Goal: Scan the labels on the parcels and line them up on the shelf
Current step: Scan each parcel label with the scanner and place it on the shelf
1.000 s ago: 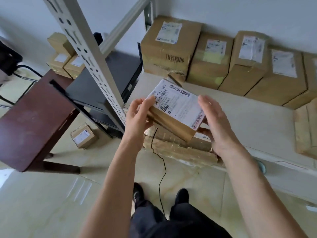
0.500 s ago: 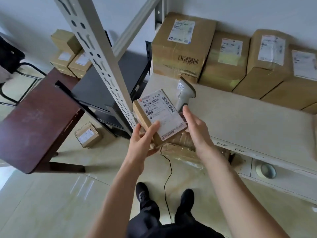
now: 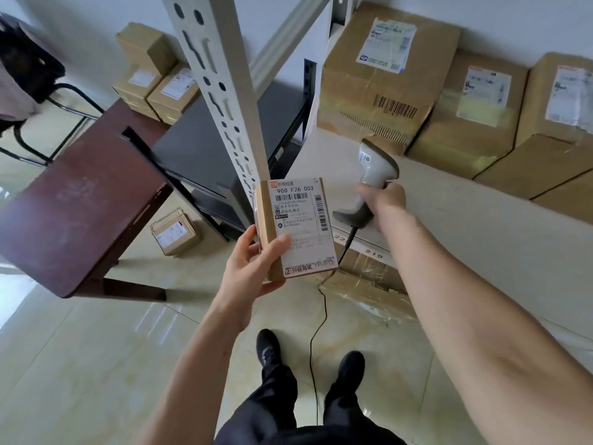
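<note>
My left hand (image 3: 253,268) grips a small brown parcel (image 3: 296,226) by its lower left corner, thumb on the white label, which faces up with its barcodes showing. My right hand (image 3: 383,200) is wrapped round the handle of a grey-white barcode scanner (image 3: 373,175) that rests on the pale shelf board (image 3: 449,226), just right of the parcel. A black cable hangs from the scanner to the floor. Several labelled cardboard parcels (image 3: 385,75) stand in a row along the back of the shelf.
A perforated white shelf upright (image 3: 221,81) rises just left of the held parcel. A dark red table (image 3: 73,207) stands to the left, with a small parcel (image 3: 175,231) on the floor beside it. More boxes (image 3: 154,75) sit beyond a black rack. Taped packages lie under the shelf.
My right hand has let go of the parcel and taken hold of the scanner on the shelf. My left hand alone now holds the parcel, turned upright with its label facing me.
</note>
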